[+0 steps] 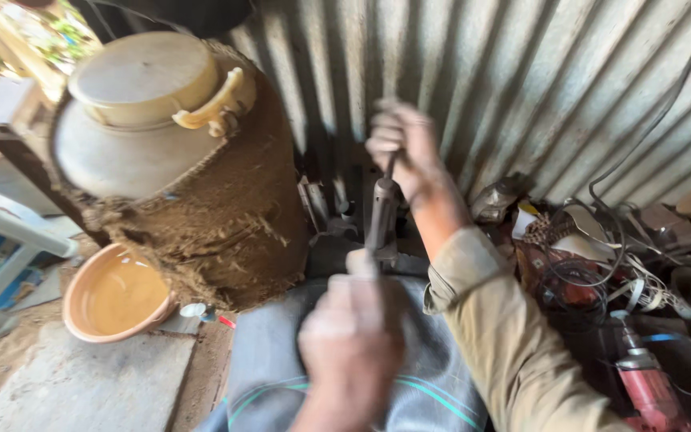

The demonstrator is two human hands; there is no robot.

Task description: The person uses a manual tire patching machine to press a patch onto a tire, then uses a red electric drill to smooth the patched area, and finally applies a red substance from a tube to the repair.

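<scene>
My right hand is closed around the thin top end of an upright grey metal tool, in front of the corrugated metal wall. My left hand is blurred, lower down, closed near the base of the same tool, over a grey cloth with teal stripes. I cannot tell exactly what the left hand grips. The tool stands between both hands.
A large cream container wrapped in brown sacking stands at left, an orange bowl of water beside it. At right lies a tangle of black cables, scrap and a red power tool. A concrete slab lies bottom left.
</scene>
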